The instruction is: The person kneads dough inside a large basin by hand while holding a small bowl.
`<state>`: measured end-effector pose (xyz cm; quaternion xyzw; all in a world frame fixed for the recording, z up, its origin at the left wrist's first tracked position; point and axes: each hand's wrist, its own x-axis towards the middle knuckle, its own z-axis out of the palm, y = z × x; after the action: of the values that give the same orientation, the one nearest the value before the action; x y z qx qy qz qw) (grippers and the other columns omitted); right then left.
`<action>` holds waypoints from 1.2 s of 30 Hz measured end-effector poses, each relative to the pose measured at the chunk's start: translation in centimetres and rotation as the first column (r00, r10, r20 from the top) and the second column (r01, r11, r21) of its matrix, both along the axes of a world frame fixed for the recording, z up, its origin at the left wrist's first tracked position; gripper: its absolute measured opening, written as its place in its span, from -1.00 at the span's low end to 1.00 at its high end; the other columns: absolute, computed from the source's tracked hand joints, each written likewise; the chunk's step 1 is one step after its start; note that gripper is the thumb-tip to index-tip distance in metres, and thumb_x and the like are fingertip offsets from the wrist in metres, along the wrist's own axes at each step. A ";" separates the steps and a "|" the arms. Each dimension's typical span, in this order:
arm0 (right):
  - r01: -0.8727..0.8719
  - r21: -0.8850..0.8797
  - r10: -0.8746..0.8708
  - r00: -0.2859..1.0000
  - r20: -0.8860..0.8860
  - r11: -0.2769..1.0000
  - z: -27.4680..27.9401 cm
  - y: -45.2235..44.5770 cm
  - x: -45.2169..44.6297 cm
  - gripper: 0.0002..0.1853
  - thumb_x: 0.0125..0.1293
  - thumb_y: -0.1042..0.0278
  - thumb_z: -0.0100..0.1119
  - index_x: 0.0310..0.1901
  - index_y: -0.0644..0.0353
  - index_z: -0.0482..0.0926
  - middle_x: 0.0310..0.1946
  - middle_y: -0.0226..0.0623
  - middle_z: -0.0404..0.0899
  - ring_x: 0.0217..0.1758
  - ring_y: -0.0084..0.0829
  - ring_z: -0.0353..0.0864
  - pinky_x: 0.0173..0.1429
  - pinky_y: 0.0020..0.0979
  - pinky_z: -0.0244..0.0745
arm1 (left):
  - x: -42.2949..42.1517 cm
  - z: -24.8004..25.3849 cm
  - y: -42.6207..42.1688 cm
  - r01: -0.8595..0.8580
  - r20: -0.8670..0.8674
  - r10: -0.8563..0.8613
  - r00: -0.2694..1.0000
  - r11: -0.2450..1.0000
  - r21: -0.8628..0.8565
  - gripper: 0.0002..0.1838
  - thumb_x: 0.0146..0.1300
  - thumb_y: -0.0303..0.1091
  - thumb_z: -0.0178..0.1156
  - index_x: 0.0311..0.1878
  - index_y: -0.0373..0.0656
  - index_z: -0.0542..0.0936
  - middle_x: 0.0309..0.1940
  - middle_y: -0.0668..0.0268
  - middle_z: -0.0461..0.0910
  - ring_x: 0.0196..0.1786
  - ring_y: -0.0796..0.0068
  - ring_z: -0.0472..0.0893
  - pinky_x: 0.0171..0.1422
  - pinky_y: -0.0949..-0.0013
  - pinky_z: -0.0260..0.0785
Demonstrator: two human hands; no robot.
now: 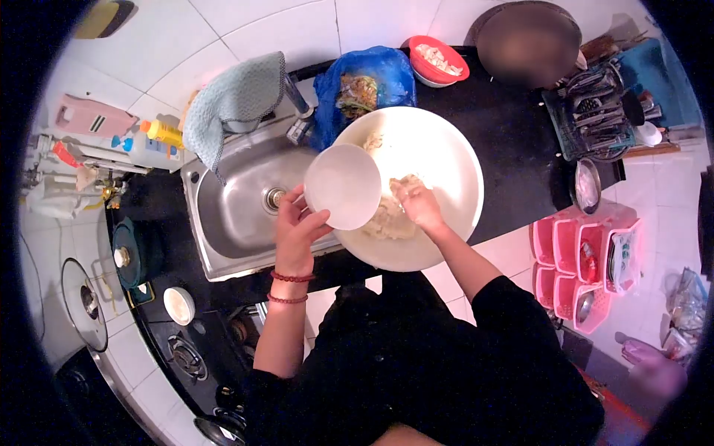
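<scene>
My left hand, with two red bead bracelets on its wrist, grips the lower left rim of a pale translucent bowl. This bowl is tilted over the left side of a large white basin on the dark counter. Inside the basin lies a pale dough-like mass, partly hidden by the bowl. My right hand is in the basin, its fingers closed around a piece of the same pale stuff just above the mass.
A steel sink is left of the basin. Behind stand a blue bag with scraps and a red bowl of pale pieces. A utensil rack is at right, pink baskets below it. A stove burner is lower left.
</scene>
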<state>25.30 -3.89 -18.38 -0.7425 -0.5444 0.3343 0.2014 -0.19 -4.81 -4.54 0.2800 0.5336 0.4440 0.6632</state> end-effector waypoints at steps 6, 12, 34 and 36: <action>-0.059 -0.198 0.097 0.977 0.192 0.979 1.3 -0.3 -1.0 -0.75 0.09 0.16 0.17 -0.45 0.15 0.70 -0.50 -0.01 0.62 -0.34 -0.11 0.66 -0.15 -0.17 0.53 | 0.4 0.3 0.2 -0.001 0.006 0.001 1.000 1.000 0.000 -0.37 0.08 -0.40 0.30 0.26 -0.03 0.36 0.09 0.29 0.50 0.08 0.35 0.55 0.01 0.25 0.52; -0.081 0.206 0.061 0.993 0.097 0.975 0.8 -0.7 -1.1 -0.79 0.07 0.24 0.19 -0.43 0.20 0.69 -0.55 -0.06 0.60 -0.34 -0.13 0.65 -0.13 -0.22 0.53 | 0.3 0.1 0.2 -0.006 0.024 0.006 1.000 1.000 -0.004 -0.33 0.07 -0.44 0.32 0.28 -0.05 0.32 0.09 0.27 0.48 0.06 0.38 0.55 -0.03 0.32 0.54; -0.166 -0.109 0.169 0.985 0.020 0.980 -0.7 -0.2 -0.3 -0.83 0.22 0.37 0.14 -0.24 0.29 0.55 -0.46 -0.11 0.63 -0.32 -0.28 0.70 -0.33 -0.20 0.59 | 1.3 0.3 0.0 -0.024 0.055 0.023 0.998 1.000 0.005 -0.30 0.04 -0.49 0.37 0.27 -0.13 0.29 0.11 0.19 0.46 0.07 0.39 0.55 -0.06 0.36 0.57; -0.380 0.027 0.342 0.859 0.381 0.924 -1.1 -0.3 -0.9 -0.85 0.19 0.36 0.14 -0.31 0.25 0.60 -0.45 -0.09 0.64 -0.33 -0.24 0.69 -0.30 -0.15 0.57 | 1.2 0.3 0.0 -0.031 0.058 0.031 0.998 0.999 0.009 -0.30 0.04 -0.49 0.37 0.27 -0.13 0.29 0.11 0.19 0.46 0.07 0.39 0.55 -0.07 0.37 0.58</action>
<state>24.39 -4.23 -19.51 -0.6654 -0.7182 0.1924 0.0663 1.05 -4.77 -4.23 0.2622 0.5162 0.4649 0.6698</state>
